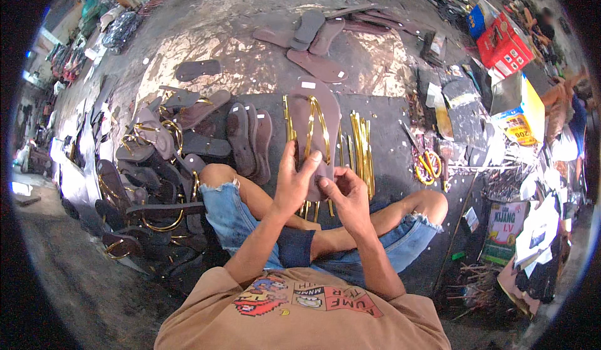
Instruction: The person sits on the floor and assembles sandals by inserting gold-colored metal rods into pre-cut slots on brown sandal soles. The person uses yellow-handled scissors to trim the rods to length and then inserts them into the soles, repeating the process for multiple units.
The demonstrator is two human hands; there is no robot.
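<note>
A brown flip-flop (321,103) with a white label near its toe and shiny gold straps is held up in front of my crossed legs. My left hand (294,178) grips its left edge, with the thumb on the upper face near the strap. My right hand (350,197) pinches the heel end, thumb on top and fingers at the edge. Gold strips (362,153) lie on the dark mat just right of it, and others show partly from behind it. Three brown soles (239,138) stand side by side left of the flip-flop.
A heap of gold-strapped sandals (147,131) lies to the left. Loose brown soles (319,63) are scattered ahead. On the right are yellow-handled scissors (428,165), a red box (504,45), a yellow-and-white box (521,109) and a printed tin (504,231).
</note>
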